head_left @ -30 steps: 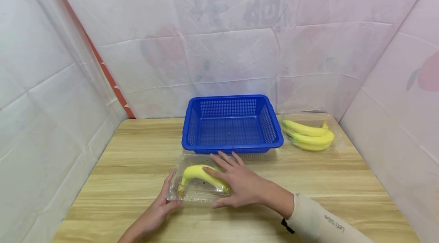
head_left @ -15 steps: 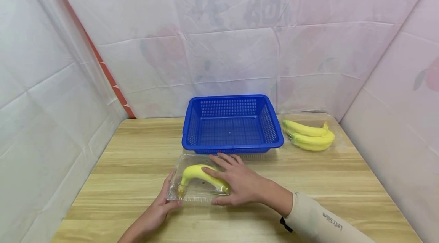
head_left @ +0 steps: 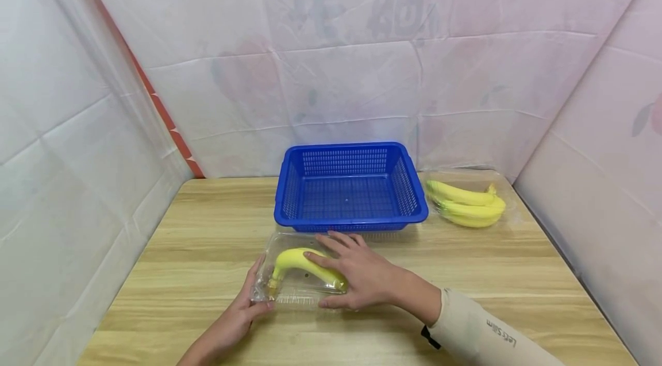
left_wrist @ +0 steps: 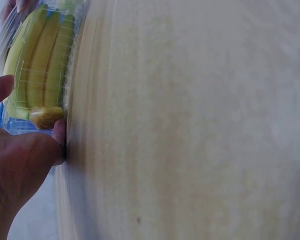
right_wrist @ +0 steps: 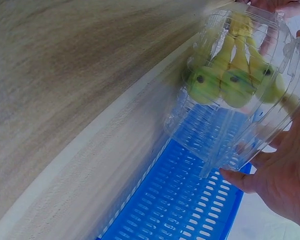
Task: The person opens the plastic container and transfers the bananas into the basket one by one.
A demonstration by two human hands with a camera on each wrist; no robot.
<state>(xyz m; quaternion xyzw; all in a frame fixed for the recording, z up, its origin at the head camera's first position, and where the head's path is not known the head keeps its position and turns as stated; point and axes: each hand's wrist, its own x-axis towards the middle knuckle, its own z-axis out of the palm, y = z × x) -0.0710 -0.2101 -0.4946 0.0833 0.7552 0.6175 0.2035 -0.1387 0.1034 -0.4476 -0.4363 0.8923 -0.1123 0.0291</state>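
Observation:
A clear plastic clamshell box (head_left: 296, 299) of bananas (head_left: 297, 257) lies on the wooden table in front of the blue basket. My left hand (head_left: 239, 305) grips its left end, thumb at the near corner and fingers along the side. Over the right part spreads my right hand (head_left: 364, 275), thumb at the near edge and fingertips at the far edge, holding the box from above. Several bananas (left_wrist: 36, 70) show through the ribbed wall in the left wrist view, joined at a brown stem. Their tips (right_wrist: 235, 87) face my right hand in the right wrist view.
The blue plastic basket (head_left: 351, 222) stands just behind the box, with nothing in it. At the back right lies another clear package with bananas (head_left: 468, 208). White sheeting (head_left: 341, 90) closes off the table (head_left: 207, 228) at the back and sides.
My right fingertips have bent slightly and drawn in at the far edge of the box. The left hand, the box and the basket stay in place.

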